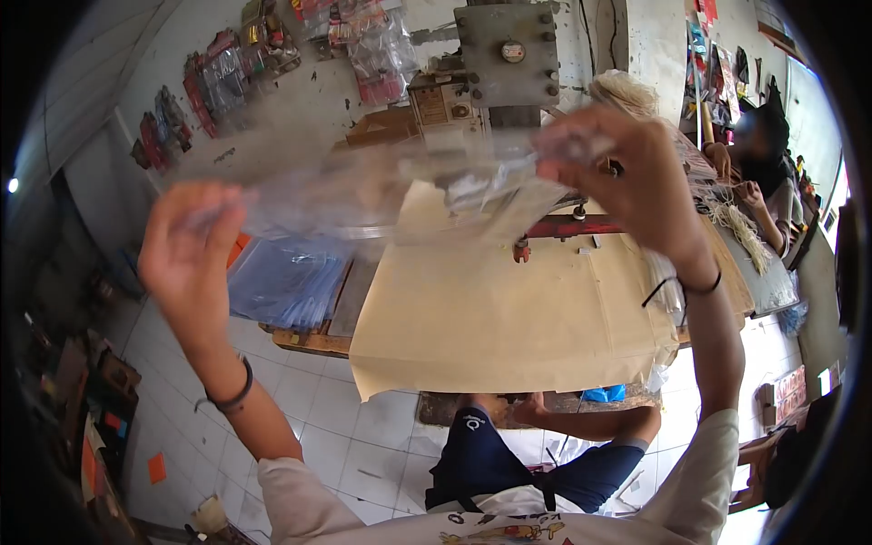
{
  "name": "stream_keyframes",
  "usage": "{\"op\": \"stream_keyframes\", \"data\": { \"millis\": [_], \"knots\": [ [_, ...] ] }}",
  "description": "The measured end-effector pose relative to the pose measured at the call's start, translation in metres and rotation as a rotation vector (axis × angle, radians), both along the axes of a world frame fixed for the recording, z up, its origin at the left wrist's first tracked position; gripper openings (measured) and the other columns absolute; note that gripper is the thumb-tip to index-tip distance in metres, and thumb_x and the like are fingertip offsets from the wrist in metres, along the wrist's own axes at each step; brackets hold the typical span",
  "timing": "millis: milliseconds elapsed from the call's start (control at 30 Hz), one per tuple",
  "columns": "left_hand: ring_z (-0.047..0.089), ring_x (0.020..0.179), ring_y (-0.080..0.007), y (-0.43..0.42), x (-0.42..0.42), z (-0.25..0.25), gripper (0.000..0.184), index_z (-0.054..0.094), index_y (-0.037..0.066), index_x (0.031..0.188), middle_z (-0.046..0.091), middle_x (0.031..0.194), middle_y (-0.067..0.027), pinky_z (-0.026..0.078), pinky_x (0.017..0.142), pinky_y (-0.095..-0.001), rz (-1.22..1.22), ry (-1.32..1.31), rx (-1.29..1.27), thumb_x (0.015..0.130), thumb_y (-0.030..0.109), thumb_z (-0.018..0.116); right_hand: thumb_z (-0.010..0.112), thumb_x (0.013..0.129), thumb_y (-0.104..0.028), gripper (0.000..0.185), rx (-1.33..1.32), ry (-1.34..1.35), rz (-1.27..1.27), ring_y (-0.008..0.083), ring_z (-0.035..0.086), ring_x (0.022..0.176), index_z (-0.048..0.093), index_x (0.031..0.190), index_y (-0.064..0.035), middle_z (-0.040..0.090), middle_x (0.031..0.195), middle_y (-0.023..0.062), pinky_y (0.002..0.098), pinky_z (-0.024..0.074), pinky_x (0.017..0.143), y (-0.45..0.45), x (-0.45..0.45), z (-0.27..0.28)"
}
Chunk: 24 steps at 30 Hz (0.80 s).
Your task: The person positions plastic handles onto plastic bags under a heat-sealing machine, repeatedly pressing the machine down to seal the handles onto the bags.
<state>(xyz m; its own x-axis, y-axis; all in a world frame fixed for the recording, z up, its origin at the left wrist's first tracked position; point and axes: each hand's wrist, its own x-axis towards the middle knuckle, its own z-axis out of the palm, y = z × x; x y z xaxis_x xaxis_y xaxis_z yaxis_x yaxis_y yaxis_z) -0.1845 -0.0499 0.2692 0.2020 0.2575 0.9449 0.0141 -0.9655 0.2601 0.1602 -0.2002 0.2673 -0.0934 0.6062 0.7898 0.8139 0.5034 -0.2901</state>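
A clear plastic sheet (pixel 336 186), smeared by motion, is stretched in the air between my two hands. My left hand (pixel 189 250) pinches its left end between thumb and fingers. At the other end my right hand (pixel 631 177) has its fingers closed on the sheet's right edge. Below the sheet, tan paper (pixel 490 318) covers the worktable and hangs over its front edge. A stack of bluish clear plastic sheets (pixel 291 282) lies at the table's left, under my left hand. Whether the held piece is one layer or a bag, I cannot tell.
A machine with a grey metal plate (pixel 509 54) stands behind the table. A red metal bar (pixel 572 225) crosses the paper's far side. On the right another person (pixel 763 145) handles pale strands (pixel 740 232). Packaged goods (pixel 372 45) hang on the wall.
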Motion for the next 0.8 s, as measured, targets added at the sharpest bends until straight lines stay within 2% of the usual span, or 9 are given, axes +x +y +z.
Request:
{"op": "stream_keyframes", "data": {
  "millis": [67, 200, 300, 367, 467, 500, 600, 667, 800],
  "knots": [
    [0.071, 0.088, -0.0245, -0.016, -0.017, -0.036, 0.016, 0.064, 0.0, 0.094, 0.066, 0.098, -0.0142, 0.059, 0.07, -0.035, -0.097, -0.031, 0.049, 0.082, -0.004, 0.075, 0.076, 0.087, -0.012, 0.022, 0.001, -0.094, 0.022, 0.0134, 0.071, 0.08, 0.072, 0.107, -0.0044, 0.076, 0.098, 0.0017, 0.0295, 0.0558, 0.074, -0.016, -0.003, -0.02],
    [0.067, 0.082, -0.0118, -0.065, -0.046, -0.108, 0.02, 0.074, 0.026, 0.082, 0.068, 0.081, 0.0131, 0.048, 0.073, -0.0357, -0.124, 0.51, 0.162, 0.068, 0.022, 0.087, 0.072, 0.076, 0.0, 0.024, -0.03, -0.285, 0.243, 0.0214, 0.072, 0.102, 0.072, 0.098, -0.0105, 0.074, 0.105, 0.0027, 0.0364, 0.058, 0.087, -0.028, 0.016, -0.113],
    [0.064, 0.077, -0.0108, -0.093, -0.027, -0.176, 0.013, 0.076, 0.022, 0.08, 0.065, 0.076, 0.0117, 0.043, 0.075, -0.0294, -0.266, 0.782, -0.073, 0.074, 0.027, 0.087, 0.07, 0.074, 0.002, 0.025, -0.154, -0.256, 0.211, 0.0262, 0.069, 0.111, 0.067, 0.097, -0.009, 0.072, 0.111, 0.0054, 0.0376, 0.0578, 0.089, -0.029, 0.028, -0.196],
    [0.062, 0.074, -0.0117, -0.106, -0.021, -0.223, 0.016, 0.075, 0.017, 0.078, 0.062, 0.073, 0.0083, 0.043, 0.074, -0.029, -0.2, 0.75, -0.162, 0.078, 0.03, 0.085, 0.069, 0.074, 0.004, 0.025, -0.25, -0.22, 0.157, 0.0287, 0.067, 0.115, 0.064, 0.096, -0.0079, 0.07, 0.115, 0.007, 0.0382, 0.0577, 0.09, -0.031, 0.044, -0.244],
    [0.06, 0.072, -0.0111, -0.14, -0.029, -0.346, 0.036, 0.073, 0.011, 0.073, 0.058, 0.066, 0.0028, 0.043, 0.072, -0.0305, -0.031, 0.335, -0.552, 0.086, 0.044, 0.077, 0.067, 0.075, 0.006, 0.023, -0.34, -0.061, 0.043, 0.0316, 0.063, 0.121, 0.061, 0.094, -0.0065, 0.069, 0.119, 0.0085, 0.0399, 0.0563, 0.093, -0.025, 0.058, -0.262],
    [0.063, 0.079, -0.0142, -0.158, -0.032, -0.408, 0.046, 0.072, 0.006, 0.081, 0.063, 0.075, -0.0028, 0.046, 0.077, -0.0324, -0.169, 0.198, -0.886, 0.089, 0.052, 0.07, 0.065, 0.075, 0.007, 0.023, -0.378, -0.08, 0.035, 0.0351, 0.056, 0.129, 0.059, 0.094, -0.0041, 0.066, 0.125, 0.0114, 0.0429, 0.0532, 0.098, -0.023, 0.06, -0.261],
    [0.059, 0.118, -0.029, -0.212, 0.027, -0.467, 0.092, 0.052, -0.003, 0.135, 0.06, 0.126, -0.0227, 0.042, 0.106, -0.0463, -0.562, -0.127, -1.646, 0.09, 0.077, 0.049, 0.064, 0.075, 0.007, 0.025, -0.483, -0.05, -0.088, 0.0382, 0.05, 0.134, 0.061, 0.098, -0.0027, 0.063, 0.128, 0.0132, 0.0451, 0.0493, 0.103, -0.011, 0.05, -0.248],
    [0.043, 0.14, -0.0336, -0.209, 0.059, -0.44, 0.106, 0.021, -0.003, 0.155, 0.038, 0.152, -0.0256, 0.029, 0.119, -0.0525, -1.272, -0.477, -1.823, 0.09, 0.075, 0.05, 0.058, 0.073, 0.013, 0.046, -0.499, -0.084, -0.084, 0.0408, 0.046, 0.136, 0.065, 0.115, -0.0041, 0.057, 0.139, 0.0166, 0.0458, 0.0458, 0.107, -0.007, 0.053, -0.251],
    [0.049, 0.136, -0.0325, -0.199, 0.09, -0.378, 0.089, 0.024, -0.003, 0.156, 0.049, 0.144, -0.025, 0.038, 0.115, -0.0504, -1.271, -0.417, -1.638, 0.096, 0.051, 0.061, 0.05, 0.073, 0.015, 0.058, -0.529, -0.144, -0.123, 0.0413, 0.046, 0.136, 0.067, 0.124, -0.0063, 0.053, 0.146, 0.0192, 0.0457, 0.0433, 0.109, -0.012, 0.056, -0.247]
  ]
}}
